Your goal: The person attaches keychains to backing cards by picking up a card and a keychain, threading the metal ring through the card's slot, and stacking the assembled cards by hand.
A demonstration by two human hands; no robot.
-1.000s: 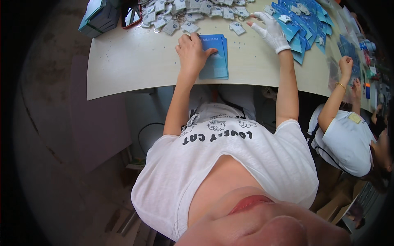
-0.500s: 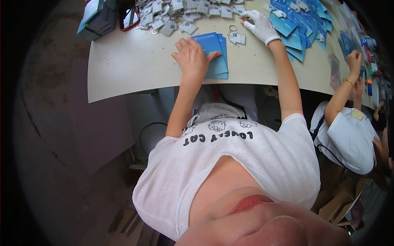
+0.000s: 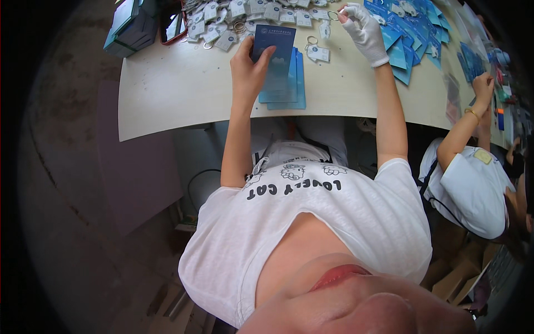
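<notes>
**At the table's (image 3: pixel 167 83) near side: a blue card (image 3: pixel 278 50) in one hand, a keychain (image 3: pixel 325 29) in the other**

Nearest lies the small stack of blue cards (image 3: pixel 299 83), slightly fanned, long sides running away from the person. Over it is the held blue card, its far end apparently raised. Its long axis also runs near to far, leaning a little right at the top, with the printed heading at the far end. The left hand (image 3: pixel 250 64) grips its left edge, thumb on the face; that side hold probably keeps most of the face uncovered.

Right of the stack, a loose keychain (image 3: pixel 319 53) lies with its ring pointing away. Beyond, the gloved right hand (image 3: pixel 364 36) appears to pinch the other keychain by its ring, bare fingertips likely helping with small parts; its tag shows narrow, pointing toward the person. Farther off are the heap of keychains (image 3: pixel 272 12) and, rightward, the pile of blue cards (image 3: pixel 400 55), both seemingly set within reach.
</notes>
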